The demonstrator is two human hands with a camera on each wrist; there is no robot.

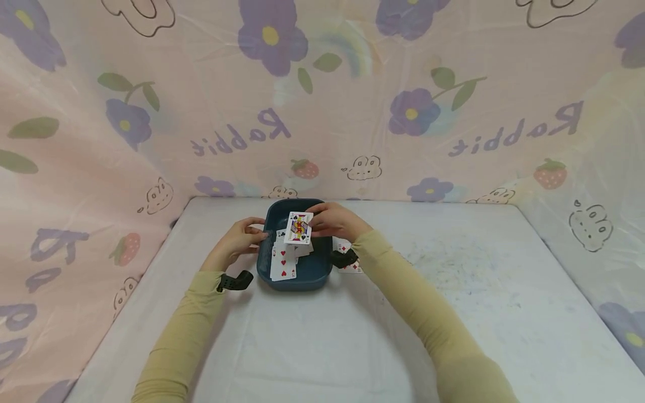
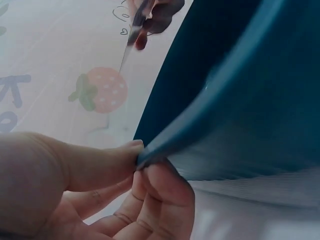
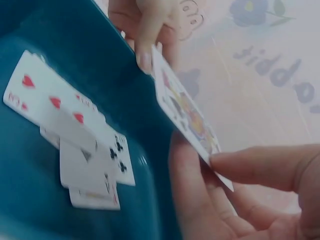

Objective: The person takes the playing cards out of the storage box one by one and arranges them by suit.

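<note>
Left of centre in the head view, we saw the left hand (image 1: 241,239) at the left side of a dark blue plastic tub (image 1: 294,285). Its thumb and fingers pinched the rim, the thumb toward the inside, which we judged was meant to keep the light tub from sliding on the white bench (image 1: 302,347). In the tub's lower left the three of hearts (image 1: 283,264) lay face up over other cards; the right wrist view showed a club card (image 3: 122,165) partly beneath it. To us, the uneven angles suggested a loose heap rather than a squared stack.

Near the middle of the frame, we saw a face card of spades (image 1: 299,228) above that heap, its rank too small to read. The right hand (image 1: 335,221) pinched it by one edge, thumb on the printed side and fingers behind, probably because a thin card is easiest to control that way. Farther right, just beside the tub, we noticed a diamond card (image 1: 354,268) on the bench, partly hidden by a black wrist mount (image 1: 344,258).
</note>
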